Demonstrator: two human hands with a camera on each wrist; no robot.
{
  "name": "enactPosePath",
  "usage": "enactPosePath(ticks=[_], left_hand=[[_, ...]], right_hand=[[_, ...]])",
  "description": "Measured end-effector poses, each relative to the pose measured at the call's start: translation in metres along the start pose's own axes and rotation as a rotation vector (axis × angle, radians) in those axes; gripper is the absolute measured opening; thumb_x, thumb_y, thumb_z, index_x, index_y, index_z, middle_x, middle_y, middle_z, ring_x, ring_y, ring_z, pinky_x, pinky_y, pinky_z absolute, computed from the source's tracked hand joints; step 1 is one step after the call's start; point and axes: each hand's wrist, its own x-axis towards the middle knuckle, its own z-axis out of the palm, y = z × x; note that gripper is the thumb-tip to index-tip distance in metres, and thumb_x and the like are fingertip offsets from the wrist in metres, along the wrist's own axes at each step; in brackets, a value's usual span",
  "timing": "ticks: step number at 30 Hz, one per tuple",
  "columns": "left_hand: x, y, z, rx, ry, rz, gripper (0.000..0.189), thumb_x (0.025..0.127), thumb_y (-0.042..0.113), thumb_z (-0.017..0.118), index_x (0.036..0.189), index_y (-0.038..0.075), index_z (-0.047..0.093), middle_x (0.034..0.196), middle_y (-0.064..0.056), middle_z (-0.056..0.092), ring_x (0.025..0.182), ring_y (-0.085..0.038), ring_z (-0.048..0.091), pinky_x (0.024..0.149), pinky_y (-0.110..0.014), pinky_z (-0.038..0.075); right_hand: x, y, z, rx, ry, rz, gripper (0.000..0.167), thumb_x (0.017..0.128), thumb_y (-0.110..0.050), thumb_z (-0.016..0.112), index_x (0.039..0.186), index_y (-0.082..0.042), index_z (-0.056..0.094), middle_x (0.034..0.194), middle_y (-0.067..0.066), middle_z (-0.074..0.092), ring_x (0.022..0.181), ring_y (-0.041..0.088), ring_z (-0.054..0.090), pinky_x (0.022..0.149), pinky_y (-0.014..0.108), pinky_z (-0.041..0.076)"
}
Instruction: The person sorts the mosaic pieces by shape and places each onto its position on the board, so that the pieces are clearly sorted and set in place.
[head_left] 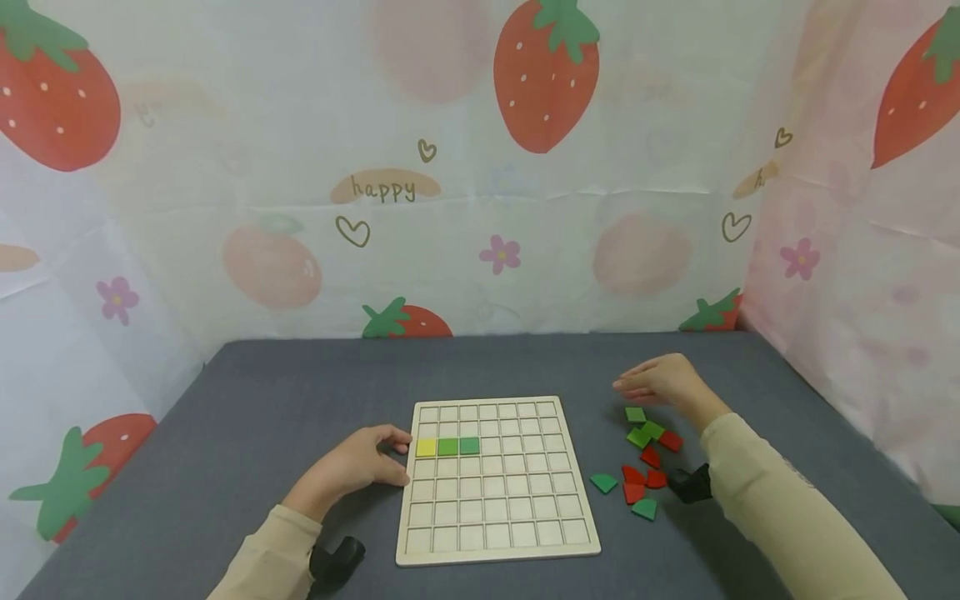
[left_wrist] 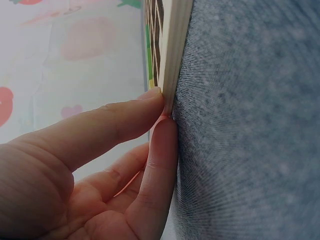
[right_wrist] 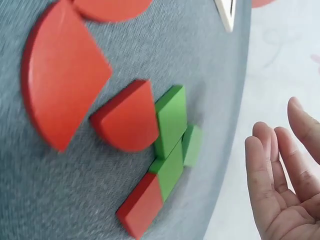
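Note:
A pale wooden board [head_left: 498,509] with a grid of square recesses lies on the table. At the left end of one row sit a yellow square tile [head_left: 426,447], a light green square tile [head_left: 447,447] and a darker green square tile [head_left: 469,446]. My left hand [head_left: 362,460] rests its thumb and fingertips against the board's left edge. Raised above the table at the right, my right hand [head_left: 663,383] has loosely bent fingers and holds nothing. Nearest below it is a green tile [head_left: 635,415], with a green tile [head_left: 639,437] and a red tile [head_left: 671,441] close by.
Several red pieces, including a quarter-round piece [right_wrist: 65,75], lie loose right of the board. A dark green rounded piece [head_left: 603,483] is close to the board's right edge, another green piece [head_left: 644,509] nearer me. A strawberry-print cloth [head_left: 480,208] hangs behind the grey table [head_left: 300,375].

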Motion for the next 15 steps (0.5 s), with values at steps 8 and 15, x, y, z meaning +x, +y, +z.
enactPosePath(ticks=[8,15], left_hand=[[-0.001,0.0,0.0,0.0,-0.005,0.002,0.057,0.077,-0.003,0.077,0.129,-0.007,0.057,0.113,-0.017,0.057,0.083,-0.017,0.066,0.075,-0.034,0.052],[-0.001,0.0,0.0,-0.013,-0.005,0.002,0.057,0.076,-0.004,0.077,0.129,-0.007,0.057,0.112,-0.016,0.057,0.083,-0.017,0.065,0.074,-0.032,0.052]], right_hand=[[0.001,0.009,-0.009,-0.007,0.018,0.02,0.051,0.089,-0.017,0.075,0.129,0.012,0.059,0.096,0.004,0.076,0.079,0.008,0.072,0.083,0.034,0.058],[0.004,0.019,-0.012,-0.021,0.021,0.04,0.05,0.09,-0.015,0.074,0.129,0.012,0.059,0.101,0.01,0.076,0.079,0.007,0.07,0.082,0.034,0.058]])
